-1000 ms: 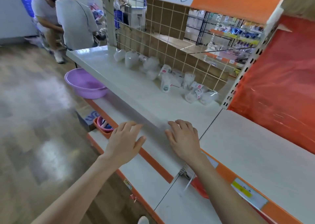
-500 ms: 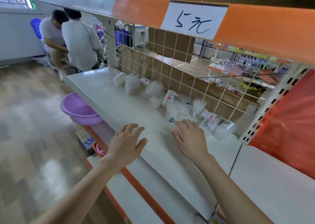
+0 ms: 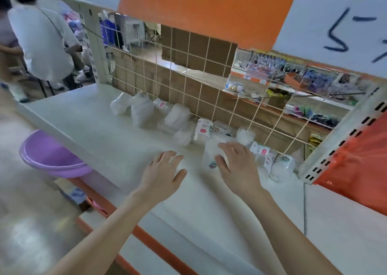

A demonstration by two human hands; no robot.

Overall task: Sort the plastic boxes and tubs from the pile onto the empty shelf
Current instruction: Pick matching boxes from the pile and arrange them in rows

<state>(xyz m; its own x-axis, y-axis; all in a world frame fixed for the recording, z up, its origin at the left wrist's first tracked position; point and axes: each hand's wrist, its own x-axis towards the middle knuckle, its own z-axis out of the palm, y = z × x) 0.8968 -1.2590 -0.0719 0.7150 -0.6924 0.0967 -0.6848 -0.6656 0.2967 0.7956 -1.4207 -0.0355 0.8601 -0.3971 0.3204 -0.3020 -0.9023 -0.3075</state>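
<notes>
A pile of clear and white plastic boxes and tubs (image 3: 178, 119) lies along the back of the white shelf (image 3: 88, 119), against a wire grid. Several carry small red-and-white labels. My left hand (image 3: 162, 173) hovers flat over the shelf with fingers spread, holding nothing. My right hand (image 3: 237, 165) reaches over a clear tub (image 3: 211, 155) at the front of the pile, fingers spread and just at its side; no grip shows. More tubs (image 3: 280, 166) sit right of that hand by the shelf upright.
A purple basin (image 3: 50, 157) sits on the lower shelf at left. The wire grid (image 3: 201, 90) backs the shelf, with an orange price strip (image 3: 209, 8) overhead. An orange panel (image 3: 360, 165) closes the right side. A person in a white shirt (image 3: 41, 44) stands far left.
Both hands have moved forward from the shelf's front edge toward the pile. My view has come closer and risen, so the tubs look larger.
</notes>
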